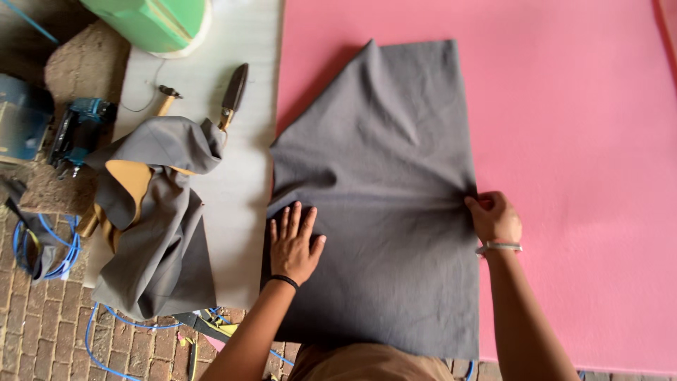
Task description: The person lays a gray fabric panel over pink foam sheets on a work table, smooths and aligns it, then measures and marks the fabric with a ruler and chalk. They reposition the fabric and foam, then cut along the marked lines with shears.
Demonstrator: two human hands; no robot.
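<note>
From the head view we see the grey cloth [381, 190] spread between our hands. The left hand [293, 243] lies flat and released on its near-left part; the right hand [496, 219] seems to pinch its right edge, though the fingertips are hidden.

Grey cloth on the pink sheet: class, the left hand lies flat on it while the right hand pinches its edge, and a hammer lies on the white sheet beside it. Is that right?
Not quite. The head view shows scissors, not a hammer, on the white sheet. The rest holds: the left hand lies flat on the grey cloth, and the right hand pinches its edge over the pink sheet.
</note>
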